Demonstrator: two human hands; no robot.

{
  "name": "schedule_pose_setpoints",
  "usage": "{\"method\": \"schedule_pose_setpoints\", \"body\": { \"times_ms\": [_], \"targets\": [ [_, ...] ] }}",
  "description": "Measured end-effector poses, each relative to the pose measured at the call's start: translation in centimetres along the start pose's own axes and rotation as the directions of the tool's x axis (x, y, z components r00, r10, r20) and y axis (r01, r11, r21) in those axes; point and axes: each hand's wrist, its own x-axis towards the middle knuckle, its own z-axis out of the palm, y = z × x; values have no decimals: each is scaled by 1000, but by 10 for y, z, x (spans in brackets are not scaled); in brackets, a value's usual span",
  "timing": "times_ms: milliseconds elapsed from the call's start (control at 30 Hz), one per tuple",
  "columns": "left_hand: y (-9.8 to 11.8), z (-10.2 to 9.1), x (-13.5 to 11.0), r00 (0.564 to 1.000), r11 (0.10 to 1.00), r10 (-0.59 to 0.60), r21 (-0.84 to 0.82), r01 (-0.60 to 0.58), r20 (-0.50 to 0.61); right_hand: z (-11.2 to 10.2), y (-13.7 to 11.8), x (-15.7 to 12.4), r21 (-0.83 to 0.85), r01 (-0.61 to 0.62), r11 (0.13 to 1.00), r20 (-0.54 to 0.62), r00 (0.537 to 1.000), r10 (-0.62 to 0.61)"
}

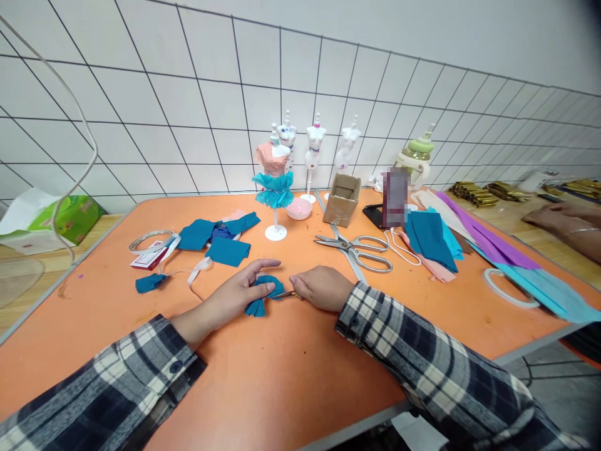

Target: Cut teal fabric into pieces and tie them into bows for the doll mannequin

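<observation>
My left hand (235,289) pinches a gathered piece of teal crepe paper (256,307) between thumb and fingers, just above the orange table. Closed around the handle of small scissors (287,294) is my right hand (323,288); their pointed blades touch the right edge of the teal piece. My fingers hide most of the handle. Beyond my hands stands a small mannequin (276,216) with a peach top and a ruffled turquoise skirt. Flat teal pieces (229,250) lie beyond my left hand. Large metal scissors (361,249) rest beyond my right hand.
Behind are white mannequins (315,141), a pink bowl (299,209), a cardboard box (342,199), a phone (395,197) and a green-topped bottle (417,156). Folded coloured sheets (493,235) and a white ring (511,289) lie right. Another person's arm (566,222) rests at far right. Tape (153,242) lies left.
</observation>
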Motion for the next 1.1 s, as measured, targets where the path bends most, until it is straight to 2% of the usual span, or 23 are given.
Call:
{"method": "schedule_pose_setpoints", "body": {
  "times_ms": [200, 333, 567, 933, 1100],
  "targets": [
    [1, 1, -1, 1000, 1000, 9, -19, -9, 2, 2, 1, 1, 31, 23, 999, -28, 999, -22],
    [4, 2, -2, 1000, 999, 30, -16, -31, -9, 2, 0, 1, 17, 38, 999, -28, 999, -37],
    [9, 5, -3, 1000, 994, 22, -109, -22, 4, 3, -4, 0, -49, 16, 999, -16, 1000, -16],
    [7, 5, -3, 999, 999, 35, -7, -35, -30, 5, -2, 1, -81, 10, 997, -17, 1000, -12],
    [3, 4, -2, 1000, 1000, 17, -13, -17, 19, 3, -4, 1, -102, 6, 995, 1, 1000, -6]
  ]
}}
